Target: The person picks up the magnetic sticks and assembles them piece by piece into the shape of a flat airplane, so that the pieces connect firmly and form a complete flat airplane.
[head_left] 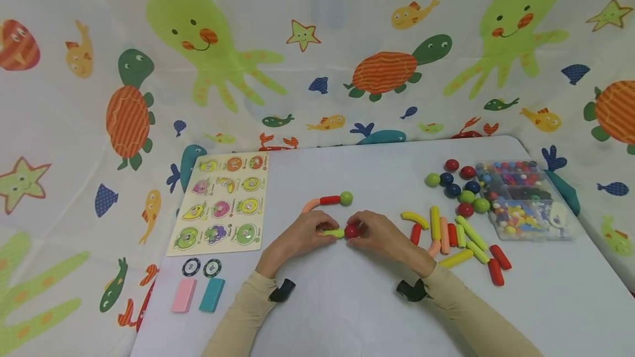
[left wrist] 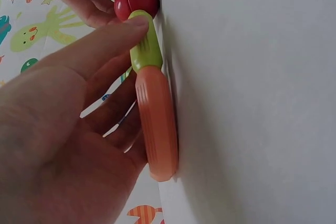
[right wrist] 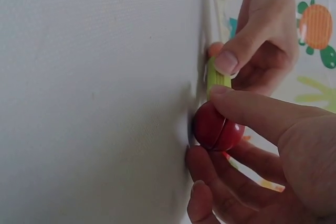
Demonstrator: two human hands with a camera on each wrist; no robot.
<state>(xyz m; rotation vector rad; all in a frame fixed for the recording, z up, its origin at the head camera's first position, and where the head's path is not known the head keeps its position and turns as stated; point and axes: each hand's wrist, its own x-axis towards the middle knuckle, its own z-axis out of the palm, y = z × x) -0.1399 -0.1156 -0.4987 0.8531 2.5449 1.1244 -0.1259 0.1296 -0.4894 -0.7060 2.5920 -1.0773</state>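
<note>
Near the middle of the table, my left hand [head_left: 308,233] pinches a short light-green stick [left wrist: 146,51] between thumb and fingers. An orange curved stick [left wrist: 156,129] is joined end to end with it and lies along the fingers. My right hand [head_left: 379,233] holds a red ball [right wrist: 218,127] with a groove around it, at the other end of the green stick. The ball and the green stick touch; how firmly they fit cannot be told. Just beyond the hands lies a similar chain: a peach curved stick [head_left: 311,205], a red stick [head_left: 329,200] and a green ball [head_left: 346,198].
On the right lie several coloured sticks [head_left: 445,234], several balls [head_left: 446,178] and a divided clear box [head_left: 528,203] of beads. At left are a fruit puzzle board [head_left: 263,203], two round chips [head_left: 212,268], a pink block [head_left: 184,295] and a teal block [head_left: 212,295].
</note>
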